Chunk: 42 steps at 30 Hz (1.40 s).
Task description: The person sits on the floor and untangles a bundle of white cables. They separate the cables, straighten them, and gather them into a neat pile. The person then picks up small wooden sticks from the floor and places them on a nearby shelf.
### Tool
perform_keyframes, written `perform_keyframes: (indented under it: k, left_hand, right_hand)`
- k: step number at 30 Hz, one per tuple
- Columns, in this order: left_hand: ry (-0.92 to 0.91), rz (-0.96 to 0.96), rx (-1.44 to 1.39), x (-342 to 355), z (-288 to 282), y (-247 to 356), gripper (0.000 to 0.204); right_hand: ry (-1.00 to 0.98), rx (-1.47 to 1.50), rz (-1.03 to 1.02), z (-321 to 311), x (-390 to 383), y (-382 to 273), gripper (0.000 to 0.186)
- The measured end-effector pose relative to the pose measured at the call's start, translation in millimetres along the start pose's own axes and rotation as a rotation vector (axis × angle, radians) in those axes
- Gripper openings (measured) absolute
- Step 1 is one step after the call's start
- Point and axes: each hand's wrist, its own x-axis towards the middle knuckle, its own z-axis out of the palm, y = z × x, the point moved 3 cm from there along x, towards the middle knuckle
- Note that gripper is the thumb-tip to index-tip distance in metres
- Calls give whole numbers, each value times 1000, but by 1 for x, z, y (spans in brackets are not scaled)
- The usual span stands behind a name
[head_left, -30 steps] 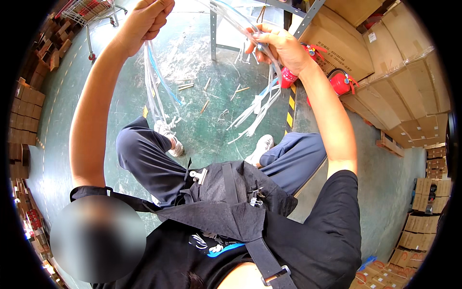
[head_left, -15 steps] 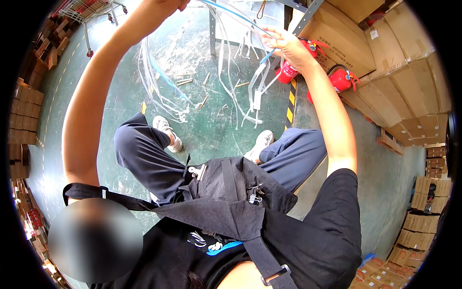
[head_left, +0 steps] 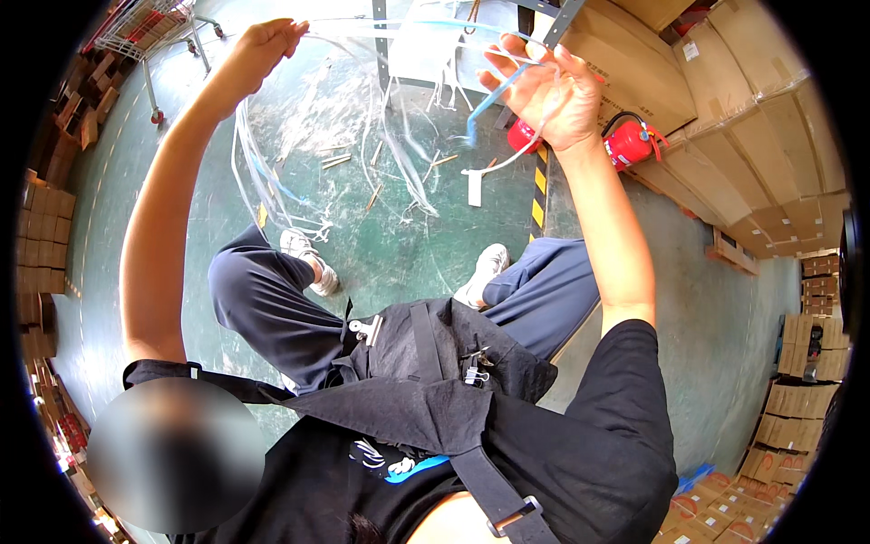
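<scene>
My left hand [head_left: 260, 56], raised at the upper left, is closed round a bundle of thin clear and blue plastic strips [head_left: 258, 168]; their loose ends dangle below it. Several strands run nearly level from this hand to my right hand [head_left: 550, 95], at the upper right. There the strands pass over and between the curled fingers, with the palm showing. A blue strip [head_left: 494, 102] hangs from the right fingers, as does a pale strand with a small white tag [head_left: 474, 189] at its end. More clear strands [head_left: 403, 163] hang blurred between my hands.
Red fire extinguishers [head_left: 633, 145] and stacked cartons [head_left: 739, 127] stand to the right. A metal rack post [head_left: 381, 45] rises ahead, and a wire cart [head_left: 149, 36] is at the far left. Thin sticks [head_left: 335, 161] litter the green floor near my feet.
My left hand has come lower into view. My right hand has turned to show its palm. The strands between them are now stretched more level, and some have swung left, away from my right hand.
</scene>
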Motion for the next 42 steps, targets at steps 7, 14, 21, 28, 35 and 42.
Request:
perform_keyframes:
  k: [7, 14, 21, 28, 35, 42]
  left_hand:
    - [-43, -18, -87, -5, 31, -12, 38]
    - [-32, -74, -90, -7, 47, -39, 39]
    - [10, -274, -246, -12, 26, -62, 43]
    - [266, 210, -82, 17, 16, -68, 45]
    - [166, -382, -206, 4, -34, -152, 36]
    - [96, 253, 36, 7, -1, -81, 36]
  right_hand:
    - [-220, 42, 83, 20, -1, 5, 56]
    - [-492, 388, 69, 52, -16, -7, 78]
    - [-387, 172, -91, -12, -47, -63, 90]
    - [-467, 174, -76, -33, -64, -45, 86]
    - [-49, 441, -610, -45, -97, -103, 34]
    - [650, -737, -500, -60, -81, -85, 43]
